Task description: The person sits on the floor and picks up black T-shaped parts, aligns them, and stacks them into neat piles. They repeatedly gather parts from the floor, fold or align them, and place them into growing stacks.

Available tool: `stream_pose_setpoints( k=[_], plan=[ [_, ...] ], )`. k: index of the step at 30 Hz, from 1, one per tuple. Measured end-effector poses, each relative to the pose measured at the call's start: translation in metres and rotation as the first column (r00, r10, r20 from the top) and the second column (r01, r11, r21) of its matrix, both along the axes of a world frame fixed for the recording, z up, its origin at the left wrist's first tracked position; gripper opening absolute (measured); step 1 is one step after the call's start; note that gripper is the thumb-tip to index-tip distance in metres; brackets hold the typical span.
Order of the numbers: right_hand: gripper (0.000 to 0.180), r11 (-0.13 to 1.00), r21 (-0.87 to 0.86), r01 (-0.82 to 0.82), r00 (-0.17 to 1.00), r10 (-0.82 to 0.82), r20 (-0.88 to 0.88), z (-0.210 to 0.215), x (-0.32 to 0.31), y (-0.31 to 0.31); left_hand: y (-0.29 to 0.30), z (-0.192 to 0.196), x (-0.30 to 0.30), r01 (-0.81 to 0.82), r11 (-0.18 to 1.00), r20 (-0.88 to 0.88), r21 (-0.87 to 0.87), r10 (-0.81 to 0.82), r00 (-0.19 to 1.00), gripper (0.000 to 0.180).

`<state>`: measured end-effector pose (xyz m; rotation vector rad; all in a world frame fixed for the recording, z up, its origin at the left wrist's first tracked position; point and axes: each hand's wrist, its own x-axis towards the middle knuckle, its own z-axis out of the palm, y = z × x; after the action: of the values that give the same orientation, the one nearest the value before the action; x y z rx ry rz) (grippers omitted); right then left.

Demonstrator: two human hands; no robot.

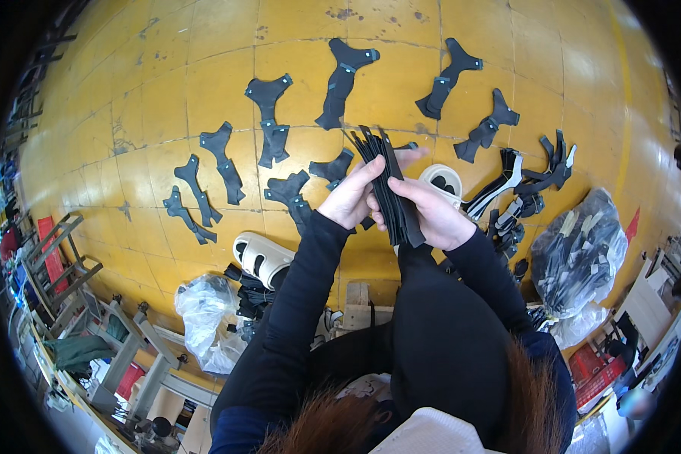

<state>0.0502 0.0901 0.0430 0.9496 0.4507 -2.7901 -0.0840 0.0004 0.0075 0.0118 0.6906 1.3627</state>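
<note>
A thick bundle of black strips point(390, 189) is held above my knees, its ends fanned apart at the top. My left hand point(354, 193) grips it from the left with the thumb on top. From the right, my right hand point(433, 212) closes on the same bundle, thumb across the strips. Beyond my hands, dark Y-shaped fabric pieces lie in several small stacks on the floor, among them one stack point(340, 87) at the far middle and another point(286, 193) just left of my hands. A further dark piece point(331, 166) is partly hidden behind my left hand.
Cream clogs are on my feet, the left clog point(265, 259) and the right clog point(443, 181). A clear bag of dark parts point(583, 253) stands at right, near loose black-and-white straps point(503, 181). Another plastic bag point(206, 318) sits at left, by metal frames point(140, 348). The floor point(159, 98) is yellow.
</note>
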Motion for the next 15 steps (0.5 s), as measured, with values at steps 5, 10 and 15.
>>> stream_pose_setpoints(
  k=[5, 10, 15],
  plan=[
    [0.044, 0.973, 0.204, -0.109, 0.992, 0.094, 0.085, 0.0, 0.006, -0.004, -0.002, -0.009, 0.001, -0.095, 0.983, 0.186, -0.158, 0.124, 0.975, 0.041],
    [0.043, 0.62, 0.727, -0.294, 0.956, 0.197, 0.219, -0.015, 0.018, 0.042, -0.006, -0.02, -0.009, -0.248, 0.969, 0.527, -0.002, 0.212, 0.823, 0.039],
    [0.054, 0.445, 0.886, 0.132, 0.928, -0.371, 0.048, 0.0, -0.007, 0.054, -0.001, 0.001, -0.003, 0.081, 0.996, 0.337, -0.026, -0.067, 0.939, 0.048]
  ],
)
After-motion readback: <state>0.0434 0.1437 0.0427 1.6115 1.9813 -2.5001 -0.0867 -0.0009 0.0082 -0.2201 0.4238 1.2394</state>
